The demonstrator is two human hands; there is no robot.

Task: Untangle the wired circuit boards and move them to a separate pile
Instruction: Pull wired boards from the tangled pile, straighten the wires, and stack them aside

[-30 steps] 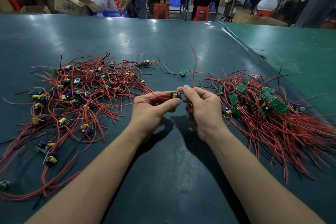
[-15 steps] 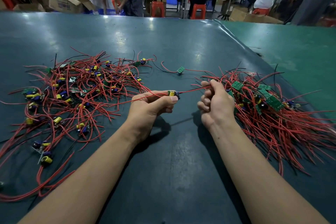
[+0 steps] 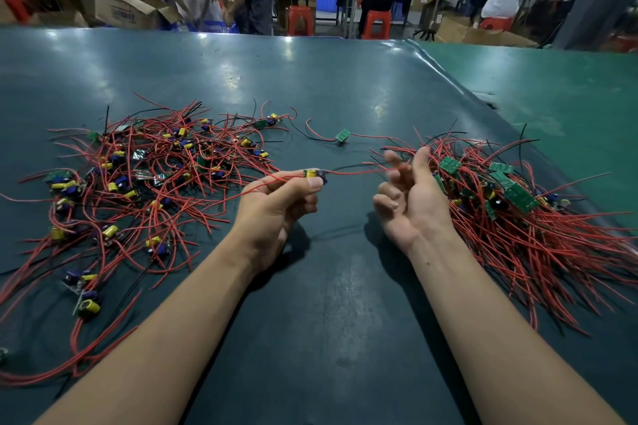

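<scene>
A tangled pile of red-wired circuit boards [image 3: 155, 176] covers the left of the dark table [image 3: 328, 304]. A second pile [image 3: 518, 217] with green boards and red wires lies on the right. My left hand [image 3: 279, 200] pinches one small board with a yellow capacitor [image 3: 315, 174] between thumb and fingers, above the table's middle. Its red wire [image 3: 359, 171] runs right toward my right hand [image 3: 411, 197]. That hand hovers palm-up at the right pile's edge, fingers spread and loosely bent, gripping nothing.
A lone green board [image 3: 342, 135] with red and black wires lies between the piles, farther back. A lighter green table [image 3: 569, 107] adjoins on the right. People, cardboard boxes and red stools stand beyond the far edge.
My right hand slid right along the red wire away from the board, then opened its fingers and let go. My left hand kept its pinch on the board, almost in place.
</scene>
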